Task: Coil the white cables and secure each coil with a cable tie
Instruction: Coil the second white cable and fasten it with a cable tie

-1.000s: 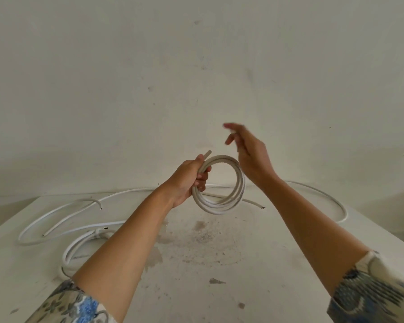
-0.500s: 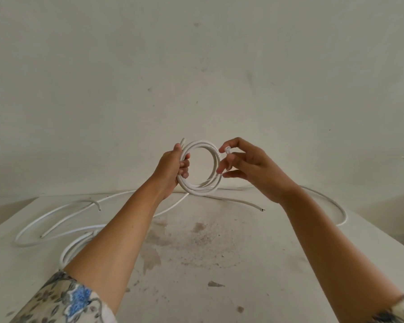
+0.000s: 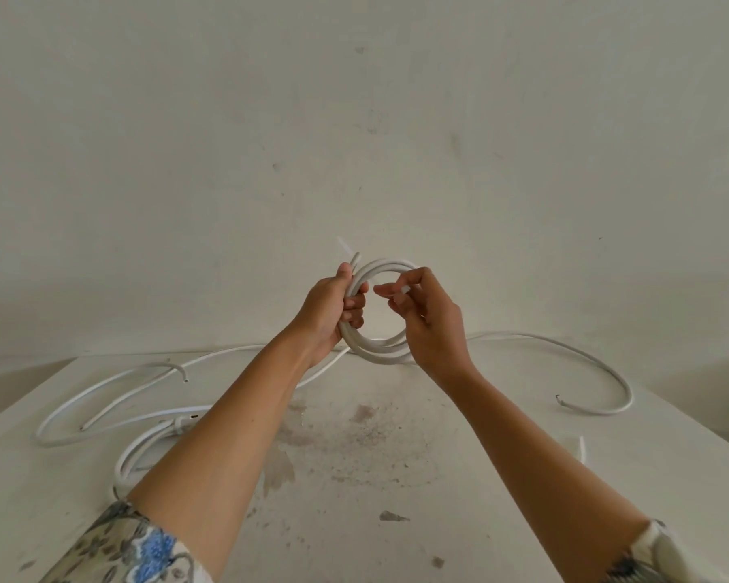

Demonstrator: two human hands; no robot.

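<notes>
White coil (image 3: 375, 356) partly hidden behind right hand (image 3: 430, 326).

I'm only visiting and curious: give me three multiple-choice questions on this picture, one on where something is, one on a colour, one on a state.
1. Where is the coiled cable?
A) flat on the table
B) held in the air above the table
C) hooked on the wall

2. What colour are the cables?
A) black
B) red
C) white

3. What is the left hand doing?
A) gripping the coil's side
B) lying flat on the table
C) hanging empty

Answers:
1 B: the left hand holds it up off the tabletop; the right hand pinches a small white piece beside it.
2 C: the coil and the loose cable on the table are white.
3 A: its fingers curl round the coil's left side.
</notes>
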